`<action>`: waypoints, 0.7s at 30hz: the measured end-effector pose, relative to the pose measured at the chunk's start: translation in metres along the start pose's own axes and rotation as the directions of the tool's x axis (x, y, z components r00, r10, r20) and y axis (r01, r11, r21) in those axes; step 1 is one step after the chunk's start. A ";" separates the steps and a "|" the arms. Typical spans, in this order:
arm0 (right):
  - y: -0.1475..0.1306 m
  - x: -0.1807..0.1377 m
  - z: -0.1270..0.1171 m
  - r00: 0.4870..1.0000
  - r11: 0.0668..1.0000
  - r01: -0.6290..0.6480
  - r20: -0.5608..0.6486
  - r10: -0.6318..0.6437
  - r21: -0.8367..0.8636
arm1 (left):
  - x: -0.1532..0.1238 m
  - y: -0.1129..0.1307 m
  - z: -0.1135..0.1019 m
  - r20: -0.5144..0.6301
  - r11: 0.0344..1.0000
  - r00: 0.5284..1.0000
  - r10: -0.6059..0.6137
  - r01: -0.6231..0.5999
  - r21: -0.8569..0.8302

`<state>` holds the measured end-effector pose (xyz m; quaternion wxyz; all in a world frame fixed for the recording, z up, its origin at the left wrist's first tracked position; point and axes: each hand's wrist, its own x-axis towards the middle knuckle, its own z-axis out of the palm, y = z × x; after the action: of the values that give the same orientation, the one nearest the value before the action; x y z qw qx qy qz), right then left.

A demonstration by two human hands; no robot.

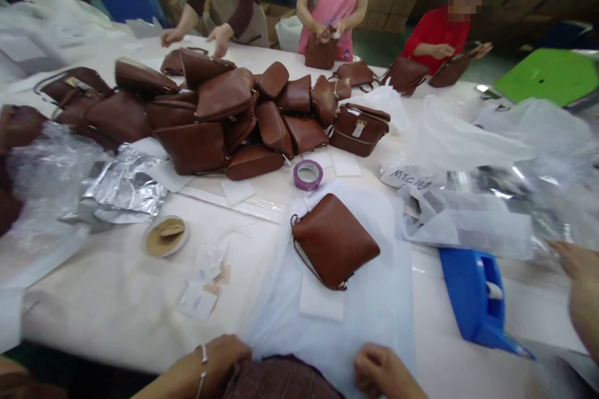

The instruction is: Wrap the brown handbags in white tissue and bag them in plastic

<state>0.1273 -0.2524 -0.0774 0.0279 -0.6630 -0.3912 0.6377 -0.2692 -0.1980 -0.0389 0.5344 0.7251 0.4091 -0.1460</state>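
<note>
A brown leather handbag (334,240) lies tilted on a translucent white plastic bag (374,318), with a white card (322,299) partly under its lower side. My left hand (224,352), with a bracelet at the wrist, rests curled at the near left corner of the plastic bag. My right hand (381,369) is closed over the near part of that same plastic bag. In neither hand can I make out what the fingers hold. A brown patch of clothing shows between them at the bottom edge.
A heap of brown handbags (224,96) fills the far middle. Nearby are a purple tape roll (307,174), a round dish (165,237), paper tags (199,300) and a blue tape dispenser (472,293). Three co-workers stand opposite; another person's hand (583,280) reaches in at right.
</note>
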 end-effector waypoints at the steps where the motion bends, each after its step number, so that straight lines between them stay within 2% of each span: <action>1: -0.007 0.004 -0.017 0.990 0.978 -0.065 -0.106 0.088 0.196 | 0.008 0.010 -0.012 0.016 0.998 1.000 0.003 -0.002 -0.070; 3: -0.030 0.015 -0.045 0.950 0.867 -0.029 -0.255 0.179 0.497 | 0.032 0.033 -0.036 0.007 0.972 1.000 -0.019 0.020 -0.234; 5: -0.060 0.027 -0.061 0.938 0.718 0.102 -0.308 0.161 0.688 | 0.064 0.055 -0.053 0.003 0.942 0.999 -0.048 0.047 -0.332; 7: -0.093 0.041 -0.065 0.938 0.568 0.194 -0.321 0.133 0.800 | 0.093 0.070 -0.061 -0.051 0.948 0.995 -0.082 0.062 -0.312; 9: -0.122 0.053 -0.062 0.925 0.476 0.257 -0.357 0.131 0.841 | 0.113 0.079 -0.060 -0.134 0.961 0.984 -0.119 0.081 -0.263; 11: -0.145 0.064 -0.059 0.902 0.444 0.304 -0.405 0.151 0.843 | 0.124 0.084 -0.053 -0.219 0.977 0.966 -0.140 0.099 -0.190; 13: -0.160 0.075 -0.059 0.879 0.434 0.338 -0.445 0.172 0.835 | 0.129 0.086 -0.044 -0.297 0.995 0.949 -0.102 0.097 -0.031; 16: -0.171 0.087 -0.064 0.851 0.399 0.405 -0.498 0.165 0.823 | 0.134 0.083 -0.033 -0.354 0.974 0.935 0.030 0.052 0.219; 19: -0.172 0.092 -0.069 0.843 0.354 0.443 -0.517 0.147 0.823 | 0.137 0.074 -0.028 -0.389 0.950 0.904 0.177 -0.054 0.307; 21: -0.171 0.092 -0.072 0.840 0.361 0.464 -0.531 0.109 0.809 | 0.139 0.069 -0.026 -0.419 0.934 0.871 0.255 -0.111 0.339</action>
<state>0.0961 -0.0496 -0.0482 0.5626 -0.6246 -0.0210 0.5413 -0.1369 -0.1207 -0.0737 0.3165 0.8483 0.4241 0.0191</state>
